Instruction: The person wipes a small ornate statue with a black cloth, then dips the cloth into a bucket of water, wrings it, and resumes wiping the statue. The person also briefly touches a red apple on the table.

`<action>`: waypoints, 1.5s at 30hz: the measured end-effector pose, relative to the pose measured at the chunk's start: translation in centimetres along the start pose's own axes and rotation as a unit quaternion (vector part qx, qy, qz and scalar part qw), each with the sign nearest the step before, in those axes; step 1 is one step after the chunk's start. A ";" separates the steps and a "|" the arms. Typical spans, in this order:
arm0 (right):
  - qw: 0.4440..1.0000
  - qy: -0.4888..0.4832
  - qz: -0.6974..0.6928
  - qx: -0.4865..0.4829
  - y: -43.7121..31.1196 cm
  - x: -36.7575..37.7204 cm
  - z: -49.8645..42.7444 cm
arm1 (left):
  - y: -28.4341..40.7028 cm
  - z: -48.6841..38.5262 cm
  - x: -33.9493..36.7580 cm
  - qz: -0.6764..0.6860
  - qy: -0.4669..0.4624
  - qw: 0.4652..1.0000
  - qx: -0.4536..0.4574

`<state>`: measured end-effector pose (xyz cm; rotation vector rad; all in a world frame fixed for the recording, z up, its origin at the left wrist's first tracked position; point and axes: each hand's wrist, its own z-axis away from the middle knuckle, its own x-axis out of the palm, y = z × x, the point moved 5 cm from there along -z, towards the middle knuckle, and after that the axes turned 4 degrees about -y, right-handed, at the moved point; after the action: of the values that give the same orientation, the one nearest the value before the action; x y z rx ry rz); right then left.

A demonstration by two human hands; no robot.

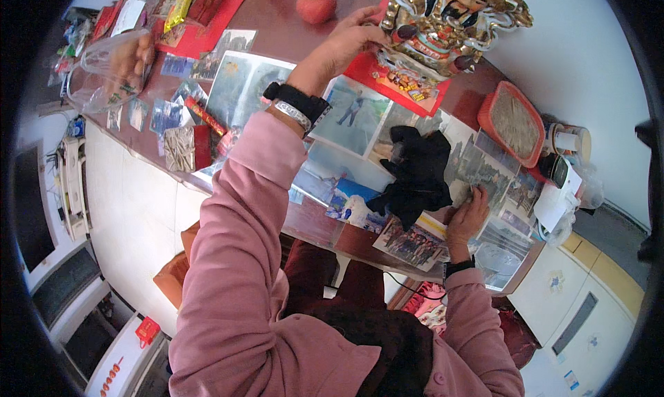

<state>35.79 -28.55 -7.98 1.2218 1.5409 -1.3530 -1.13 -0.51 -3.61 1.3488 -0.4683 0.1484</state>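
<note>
My left hand (355,39) reaches to the far side of the table and its fingers touch the left edge of a gold and white painted figurine (441,34) with a black beard; whether they grip it is unclear. The figurine stands on a red printed sheet (394,80). A crumpled black cloth (420,169) lies on the photographs nearer to me. My right hand (469,215) rests palm down to the right of the cloth, on photographs (480,163), its fingers slightly bent. Whether anything is under it is hidden.
A red apple-like object (316,6) sits at the back of the table (270,13). At the left are a plastic bag (111,70) with round items, a red firecracker-like tube (205,116) and a small box (180,148). A red-rimmed tray (511,124) and jars stand right.
</note>
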 end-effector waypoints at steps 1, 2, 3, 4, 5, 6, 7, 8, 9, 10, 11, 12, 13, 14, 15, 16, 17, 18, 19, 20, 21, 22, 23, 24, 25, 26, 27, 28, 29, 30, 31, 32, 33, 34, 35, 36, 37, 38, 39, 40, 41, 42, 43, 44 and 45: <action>1.000 -0.002 0.000 0.005 0.0 0.0 0.0 | 0.3 -0.2 0.2 -0.004 -0.017 1.000 -0.003; 1.000 -0.007 0.002 0.009 0.0 0.1 0.0 | 0.5 -0.4 0.5 -0.007 -0.034 0.999 -0.006; 1.000 -0.006 0.003 0.014 0.0 0.0 0.0 | 0.5 -0.4 0.6 -0.015 -0.031 0.999 -0.026; 1.000 0.000 0.003 0.003 -0.1 -0.1 0.0 | 0.7 -0.5 0.9 -0.042 -0.037 0.998 -0.014; 1.000 0.013 0.001 -0.007 -0.2 -0.2 0.0 | 0.7 -0.4 1.0 -0.073 -0.022 0.997 -0.016; 1.000 0.021 -0.001 -0.015 -0.3 -0.3 -0.1 | 0.8 -0.4 1.2 -0.102 -0.010 0.995 -0.014; 1.000 0.014 -0.002 -0.003 -0.2 -0.3 -0.1 | 0.8 -0.6 1.6 -0.114 -0.006 0.993 -0.011; 1.000 0.004 -0.003 0.011 0.0 -0.3 0.0 | 0.8 -0.8 2.0 -0.124 -0.003 0.992 -0.001; 1.000 -0.007 -0.005 0.021 0.1 -0.2 0.0 | 0.9 -0.9 2.3 -0.135 0.001 0.991 0.009; 1.000 -0.007 -0.008 0.024 0.2 -0.1 0.1 | 1.1 -1.0 2.4 -0.133 0.001 0.991 0.022; 1.000 -0.008 -0.011 0.026 0.3 -0.1 0.1 | 1.2 -1.0 2.5 -0.132 -0.002 0.991 0.033; 0.999 -0.015 -0.013 0.037 0.4 0.0 0.2 | 1.0 -1.2 2.5 -0.125 -0.009 0.992 0.025; 0.999 -0.008 -0.010 0.034 0.3 0.1 0.2 | 1.0 -1.3 2.4 -0.149 -0.007 0.988 0.040; 0.999 -0.008 -0.005 0.035 0.3 0.2 0.2 | 0.9 -1.4 2.1 -0.164 -0.007 0.986 0.038; 0.999 0.001 -0.007 0.036 0.2 0.0 0.1 | 0.7 -1.5 1.7 -0.179 -0.004 0.983 0.039; 0.999 -0.018 0.004 0.033 0.1 0.0 0.0 | 1.2 -2.1 2.1 -0.213 -0.029 0.969 0.121; 0.999 -0.030 0.007 0.035 -0.1 -0.3 -0.3 | 0.8 -2.3 1.9 -0.235 -0.015 0.963 0.134; 0.998 -0.049 0.006 0.039 -0.4 -0.8 -0.5 | 0.4 -2.5 1.6 -0.257 -0.003 0.955 0.146; 0.998 -0.059 0.028 0.028 -1.0 -1.5 -0.9 | 0.0 -2.8 1.2 -0.280 0.009 0.947 0.159; 0.996 -0.075 0.047 0.016 -1.6 -2.3 -1.4 | -0.4 -3.1 0.8 -0.302 0.011 0.940 0.156; 0.993 -0.093 0.067 0.003 -2.4 -3.3 -1.9 | -0.8 -3.4 0.2 -0.322 0.014 0.934 0.153; 0.993 -0.095 0.074 0.007 -3.3 -4.6 -2.0 | -1.2 -3.7 -0.4 -0.340 0.018 0.928 0.151; 0.991 -0.127 0.039 -0.022 -4.7 -5.2 -2.4 | -0.6 -3.6 -0.4 -0.437 0.010 0.868 0.236; 0.987 -0.156 0.001 -0.046 -6.3 -5.7 -2.6 | -0.3 -3.4 -0.2 -0.525 0.004 0.791 0.316; 0.980 -0.183 -0.037 -0.068 -8.1 -5.7 -2.6 | -0.2 -3.1 0.2 -0.602 -0.003 0.697 0.389; 0.971 -0.218 -0.059 -0.074 -10.0 -5.0 -2.6 | -0.5 -3.6 -0.4 -0.520 -0.017 0.787 0.332; 0.961 -0.251 -0.081 -0.080 -11.7 -3.9 -2.7 | -0.9 -4.1 -1.0 -0.428 -0.031 0.862 0.270; 0.950 -0.274 -0.107 -0.104 -13.1 -3.1 -2.9 | -1.4 -4.5 -1.4 -0.329 -0.047 0.921 0.203; 0.956 -0.265 -0.097 -0.083 -13.6 -2.5 -3.5 | -1.0 -4.5 -1.1 -0.388 -0.034 0.892 0.229; 0.962 -0.247 -0.090 -0.081 -14.1 -1.9 -4.2 | -0.5 -4.6 -1.0 -0.445 -0.021 0.859 0.253; 0.965 -0.235 -0.082 -0.079 -14.3 -1.5 -4.8 | 0.0 -4.7 -0.8 -0.499 -0.008 0.822 0.276; 0.966 -0.229 -0.102 -0.065 -14.2 -1.3 -5.6 | 0.4 -4.8 -0.5 -0.494 -0.013 0.818 0.293; 0.964 -0.230 -0.122 -0.050 -13.9 -1.3 -6.3 | 0.9 -5.0 -0.4 -0.490 -0.019 0.815 0.310; 0.960 -0.249 -0.126 0.000 -13.4 -1.1 -6.7 | 1.4 -5.2 -0.2 -0.485 -0.025 0.811 0.327; 0.958 -0.219 -0.184 -0.017 -13.6 -1.7 -7.4 | 1.4 -5.9 -0.7 -0.467 -0.004 0.842 0.271; 0.952 -0.207 -0.226 0.001 -13.5 -2.3 -7.9 | 1.3 -6.8 -0.9 -0.447 0.017 0.869 0.213; 0.943 -0.194 -0.268 0.023 -13.4 -3.0 -8.4 | 0.9 -7.4 -1.2 -0.424 0.038 0.892 0.154; 0.940 -0.172 -0.293 0.031 -13.5 -3.7 -8.9 | 1.3 -7.8 -0.9 -0.467 0.043 0.866 0.175; 0.945 -0.157 -0.283 0.037 -13.8 -4.2 -9.5 | 1.5 -8.0 -0.7 -0.492 0.026 0.849 0.190; 0.951 -0.136 -0.277 0.021 -14.2 -4.5 -10.4 | 1.5 -8.2 -0.5 -0.516 0.008 0.832 0.204; 0.954 -0.106 -0.279 -0.019 -14.8 -4.8 -11.3 | 1.5 -8.2 -0.2 -0.540 -0.010 0.812 0.219; 0.958 -0.117 -0.262 0.001 -15.0 -4.1 -12.4 | 1.5 -8.2 -0.2 -0.541 -0.009 0.811 0.223; 0.964 -0.112 -0.239 -0.010 -15.6 -3.1 -13.5 | 1.4 -8.2 -0.3 -0.542 -0.008 0.809 0.227; 0.969 -0.099 -0.221 -0.037 -16.3 -1.9 -14.5 | 1.3 -8.2 -0.3 -0.542 -0.007 0.808 0.232; 0.975 -0.105 -0.195 -0.027 -16.5 -0.6 -15.2 | 1.1 -8.3 -0.4 -0.539 0.006 0.813 0.219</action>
<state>21.02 -13.61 -0.13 0.7343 1.7068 -1.6181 0.06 7.77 -3.97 1.8813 0.4283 -0.7218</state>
